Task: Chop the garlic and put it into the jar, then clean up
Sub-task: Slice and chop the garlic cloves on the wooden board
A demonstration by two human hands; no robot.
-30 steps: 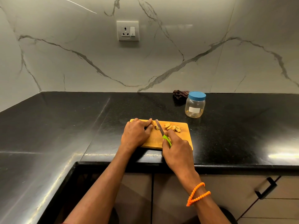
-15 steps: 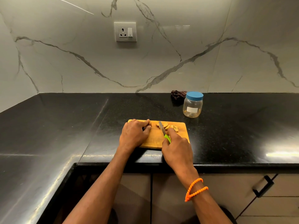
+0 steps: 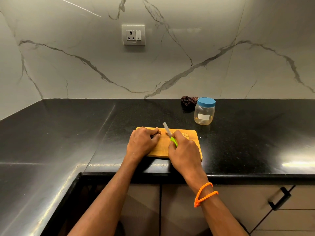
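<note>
A wooden cutting board (image 3: 160, 150) lies on the black counter near its front edge. My left hand (image 3: 142, 142) rests on the board's left part, fingers curled over a garlic piece (image 3: 159, 130) at their tips. My right hand (image 3: 183, 149) grips a knife (image 3: 167, 131) by its green handle, blade pointing away over the board's middle. Cut garlic pieces (image 3: 185, 135) lie just right of the blade, partly hidden by my right hand. A clear plastic jar (image 3: 204, 111) with a blue lid on stands behind the board to the right.
A dark crumpled cloth (image 3: 188, 100) lies against the marble wall behind the jar. A wall socket (image 3: 133, 34) sits above. The black counter (image 3: 247, 133) turns a corner on the left. Cabinet fronts with a black handle (image 3: 279, 198) are below the edge.
The knife blade has lifted and tilted up off the cut pieces. My left hand has stayed on the garlic at the board's left, and the camera view shifted slightly.
</note>
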